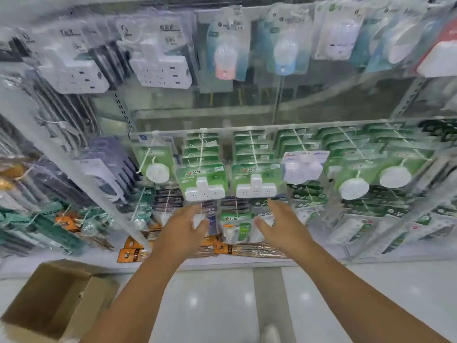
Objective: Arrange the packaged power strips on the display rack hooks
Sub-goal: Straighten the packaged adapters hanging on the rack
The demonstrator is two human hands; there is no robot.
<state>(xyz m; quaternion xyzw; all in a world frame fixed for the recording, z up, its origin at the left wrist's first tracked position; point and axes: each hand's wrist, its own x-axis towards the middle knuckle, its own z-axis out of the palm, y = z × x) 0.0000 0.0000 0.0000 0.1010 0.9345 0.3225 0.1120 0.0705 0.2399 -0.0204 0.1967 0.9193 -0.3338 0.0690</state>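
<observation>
Two green packs with white T-shaped socket adapters hang side by side on rack hooks, one left and one right, each fronting a row of like packs. My left hand and my right hand reach up just below them, fingers spread, holding nothing. Between my hands hangs a smaller green and white pack on a lower hook. The view is blurred.
An open cardboard box stands on the floor at lower left. Round white sockets in green packs hang to the right, large white adapters and night lights above. Orange packs lie on the bottom shelf.
</observation>
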